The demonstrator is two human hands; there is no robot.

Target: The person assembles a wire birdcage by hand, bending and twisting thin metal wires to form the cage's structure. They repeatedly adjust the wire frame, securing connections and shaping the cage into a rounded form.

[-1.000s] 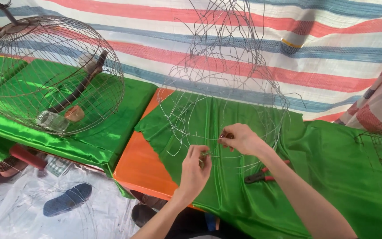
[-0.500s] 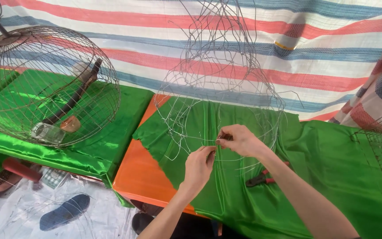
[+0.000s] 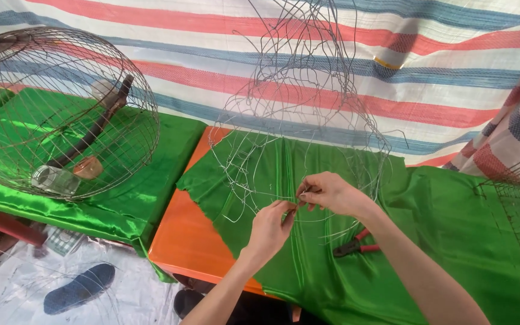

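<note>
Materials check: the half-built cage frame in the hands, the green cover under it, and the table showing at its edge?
Cage frame: thin bare metal wire, dull grey, bent by hand into loops. Green cloth: looks like satin-type synthetic, glossy with bright sheen along its folds. Table: probably moulded plastic, smooth uniform orange with a rounded edge. Both hands, left hand and right hand, pinch the wire.
</note>
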